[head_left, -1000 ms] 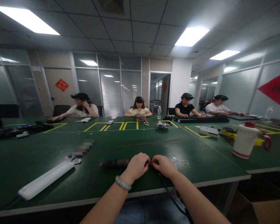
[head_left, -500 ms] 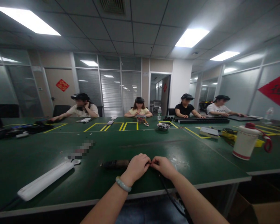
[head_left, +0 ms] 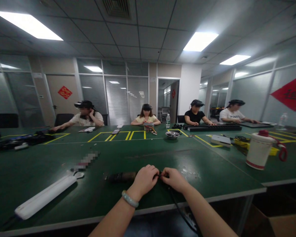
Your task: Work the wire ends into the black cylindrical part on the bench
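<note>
A dark cylindrical tool [head_left: 122, 177] lies on the green table [head_left: 88, 191], close to its near edge, with its far-left end uncovered and its right part hidden under the left hand [head_left: 146, 179]. That hand's fingers curl over the tool, though how firmly they grip, or whether they do, cannot be told because their undersides are out of sight. The right hand [head_left: 174, 179] has its thumb and fingers drawn together in a pinch at a small dark piece [head_left: 160, 175] between the two sets of fingertips; whether this belongs to the tool is too small to tell. A black cable [head_left: 177, 205] comes out below the right hand and drops over the table's edge, its attachment hidden. The likeliest trouble is the tool rolling, since its body looks round and only the left hand appears to steady it. The hanging cable could also tug the work sideways if it snags below the table, and a loose pinch might let the small piece slip, perhaps over the nearby edge
</note>
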Available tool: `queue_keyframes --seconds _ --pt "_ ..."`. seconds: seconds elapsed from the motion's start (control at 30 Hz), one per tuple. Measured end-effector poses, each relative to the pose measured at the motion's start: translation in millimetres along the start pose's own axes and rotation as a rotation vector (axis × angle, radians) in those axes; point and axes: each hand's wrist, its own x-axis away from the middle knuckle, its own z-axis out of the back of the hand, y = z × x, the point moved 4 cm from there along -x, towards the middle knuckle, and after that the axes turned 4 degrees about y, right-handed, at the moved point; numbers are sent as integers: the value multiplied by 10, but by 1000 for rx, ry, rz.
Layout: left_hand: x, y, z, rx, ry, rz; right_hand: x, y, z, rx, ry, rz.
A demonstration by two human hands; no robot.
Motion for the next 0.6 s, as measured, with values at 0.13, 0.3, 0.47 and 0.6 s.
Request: queue_keyframes --seconds 0.13,0.3,0.47,0.6 --pt "2 -15 -14 27 21 -14 -12 4 -4 4 6 6" --pt "12 -35 -22 36 22 12 -36 28 -25 1 8 21" --pt "21 -66 -43 28 6 68 -45 50 -47 -10 2 40" --pt "22 -45 -21 46 -1 45 -41 57 -52 -10 0 42"
